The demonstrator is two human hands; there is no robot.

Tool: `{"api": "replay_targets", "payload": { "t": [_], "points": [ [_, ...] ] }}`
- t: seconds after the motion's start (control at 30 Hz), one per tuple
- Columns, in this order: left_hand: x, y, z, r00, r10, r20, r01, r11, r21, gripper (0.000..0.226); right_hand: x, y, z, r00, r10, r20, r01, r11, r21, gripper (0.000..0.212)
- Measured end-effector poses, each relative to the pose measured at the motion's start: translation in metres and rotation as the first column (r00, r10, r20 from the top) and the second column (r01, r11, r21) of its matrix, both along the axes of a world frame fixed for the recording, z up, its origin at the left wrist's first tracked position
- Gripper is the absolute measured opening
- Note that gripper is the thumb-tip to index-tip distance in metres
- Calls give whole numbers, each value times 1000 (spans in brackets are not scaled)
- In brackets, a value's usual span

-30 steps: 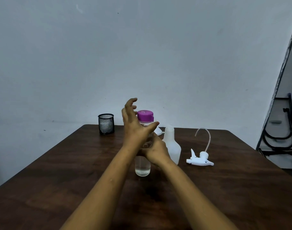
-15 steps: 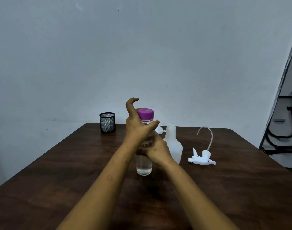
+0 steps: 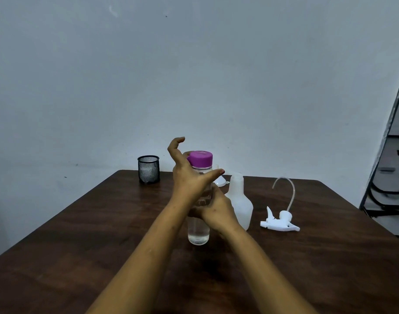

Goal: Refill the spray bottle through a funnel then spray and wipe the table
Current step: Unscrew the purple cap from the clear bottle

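Left hand (image 3: 189, 177) has crept up beside the purple cap (image 3: 200, 157), fingers spread, gripping nothing. Right hand (image 3: 216, 209) clamps the water bottle (image 3: 198, 232) on the table (image 3: 80, 234). Uncapping likely next; spray bottle (image 3: 240, 205) waits uncapped just beside it.

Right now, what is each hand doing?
Left hand: open, beside the purple cap, not gripping.
Right hand: closed around the water bottle.

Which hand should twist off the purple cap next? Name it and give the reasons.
Left. The left hand is open beside the purple cap, fingers raised at cap height. The right hand is wrapped round the clear bottle lower down, steadying it upright on the table.
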State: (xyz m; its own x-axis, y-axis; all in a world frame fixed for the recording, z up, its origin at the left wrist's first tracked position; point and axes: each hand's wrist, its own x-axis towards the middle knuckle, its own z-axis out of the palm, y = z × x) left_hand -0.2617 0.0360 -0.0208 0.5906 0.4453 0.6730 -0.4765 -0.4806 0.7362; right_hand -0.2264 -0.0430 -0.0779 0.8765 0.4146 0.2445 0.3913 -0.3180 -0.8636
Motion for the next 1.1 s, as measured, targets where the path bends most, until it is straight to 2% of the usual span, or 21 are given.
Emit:
{"api": "replay_targets", "payload": {
  "t": [0.13,0.27,0.33,0.43,0.63,0.9,1.1],
  "points": [
    [-3,3,0,998,-61,-1,60,997,-53,104,0,-2,-2,1000,-8,-3,9,1000,26,72],
    [-5,8,2,949,-315,-28,310,943,-125,66,-1,-3,-2,1000,-1,-2,1,999,43,72],
    [-5,12,6,925,-376,-47,365,918,-154,54,-1,-5,-2,1000,5,-9,-5,999,42,71],
    [-8,15,8,934,-356,-41,347,927,-142,54,-2,-5,-1,1000,12,-8,-12,999,41,74],
    [-6,18,6,969,-248,-15,243,958,-155,70,-1,-4,-1,1000,6,-7,-6,999,34,73],
    [5,12,12,992,-124,-17,118,972,-201,61,-8,-5,2,999,-10,33,11,999,-37,64],
    [3,14,25,989,-147,25,149,959,-241,59,-10,-5,1,997,-34,63,37,998,-45,64]
  ]
}}
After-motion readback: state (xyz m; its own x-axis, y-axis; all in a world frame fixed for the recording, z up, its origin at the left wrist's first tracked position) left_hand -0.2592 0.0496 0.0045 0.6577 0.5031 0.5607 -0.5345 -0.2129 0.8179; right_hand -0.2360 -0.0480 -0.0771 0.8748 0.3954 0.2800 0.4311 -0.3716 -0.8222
